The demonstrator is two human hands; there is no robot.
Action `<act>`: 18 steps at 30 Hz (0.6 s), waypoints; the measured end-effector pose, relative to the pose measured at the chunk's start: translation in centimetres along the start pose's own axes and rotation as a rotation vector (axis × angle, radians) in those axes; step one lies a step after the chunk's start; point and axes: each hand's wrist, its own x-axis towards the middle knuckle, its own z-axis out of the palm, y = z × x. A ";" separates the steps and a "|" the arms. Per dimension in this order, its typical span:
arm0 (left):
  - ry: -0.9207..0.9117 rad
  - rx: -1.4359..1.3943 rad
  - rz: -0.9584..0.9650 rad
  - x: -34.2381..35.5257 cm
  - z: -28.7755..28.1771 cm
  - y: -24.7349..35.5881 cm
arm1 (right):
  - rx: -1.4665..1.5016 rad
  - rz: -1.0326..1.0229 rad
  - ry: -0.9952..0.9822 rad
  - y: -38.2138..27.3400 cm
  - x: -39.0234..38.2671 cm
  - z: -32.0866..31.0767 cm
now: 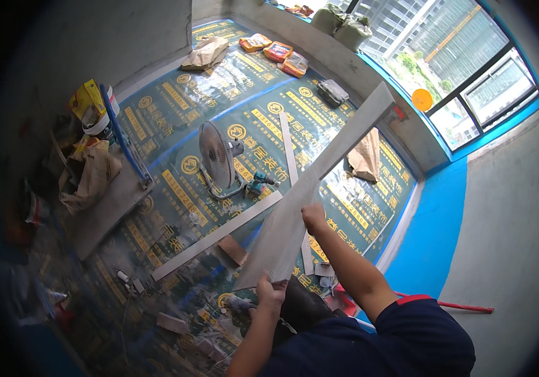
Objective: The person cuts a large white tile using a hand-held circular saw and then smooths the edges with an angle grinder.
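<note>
A long pale-grey board [294, 220] with fine grain lines slants up and away to the right in front of me, with a step cut into its right edge. My left hand [271, 294] is closed on its near end. Partway up, my right hand [313, 218] grips the right edge. The board's far end rises close to the window wall. Below it on the floor lie a narrow pale strip [219, 235] and a second strip [288, 147], partly hidden by the board. A teal power tool [259, 183] sits between these strips, beside a standing fan [211, 154].
Green printed sheeting [219, 81] covers the floor. On the left are a large slab [103, 213], a blue-railed tool [122, 135] and a crumpled paper sack [90, 176]. Orange bags [277, 51] and a grey case [332, 92] lie near the window wall. Offcuts [172, 323] litter the foreground.
</note>
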 end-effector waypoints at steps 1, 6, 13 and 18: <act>0.077 -0.025 0.034 1.9 -0.9 -0.8 | -0.102 -0.068 -0.086 0.0 0.1 -0.1; 0.298 0.186 0.122 1.6 -2.5 -1.0 | 0.078 0.307 -0.069 -1.8 0.9 -1.4; 0.434 0.251 0.113 -3.3 0.6 0.2 | -0.066 -0.027 0.075 -1.5 4.9 -7.7; 0.437 0.223 0.192 -6.2 4.3 1.5 | -0.021 0.181 -0.781 7.7 9.0 -16.9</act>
